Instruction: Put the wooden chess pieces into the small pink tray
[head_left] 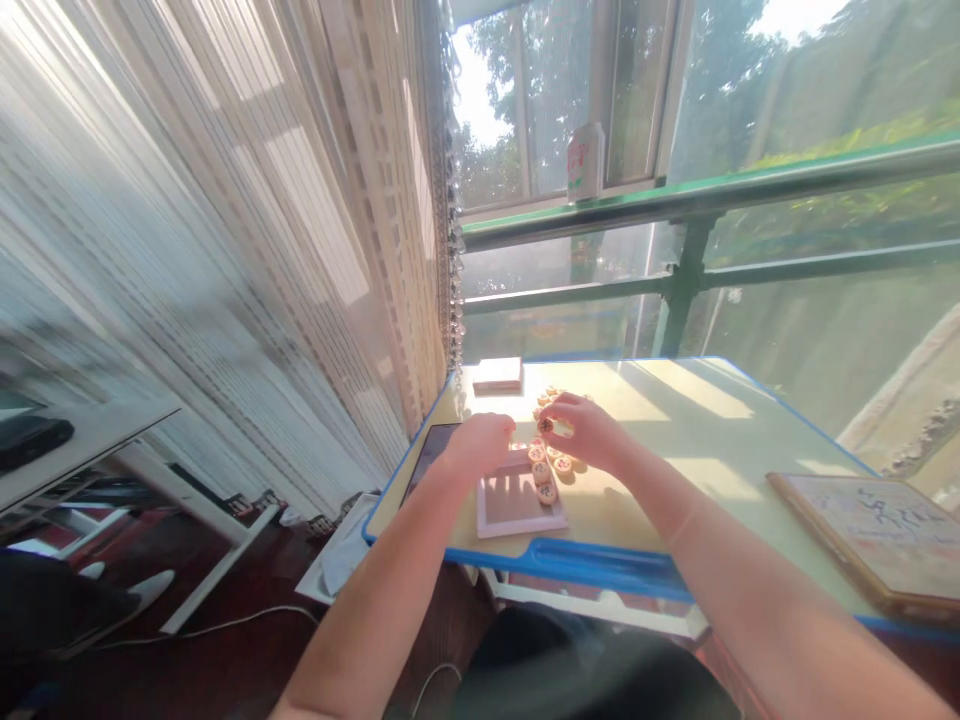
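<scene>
Pinched between the thumb and fingers of my right hand (579,428) is a round wooden Chinese chess piece (545,425) with a dark character, raised over the table. A shallow pale box (484,515) lies below my hands near the table's front edge. Several more chess pieces (541,472) run in a line along its right side. Others, such as one with a red character (562,465), lie right of the line, and a further group (551,393) lies behind my right hand. My left hand (482,443) hovers at the box's far left, fingers curled; what they hold, if anything, is hidden.
A white flat box (497,374) stands at the table's back left. Beside my left forearm lies a dark flat panel (431,452). A framed board (877,530) occupies the right end. Strip curtains (360,250) hang left; a can (585,163) stands on the window rail.
</scene>
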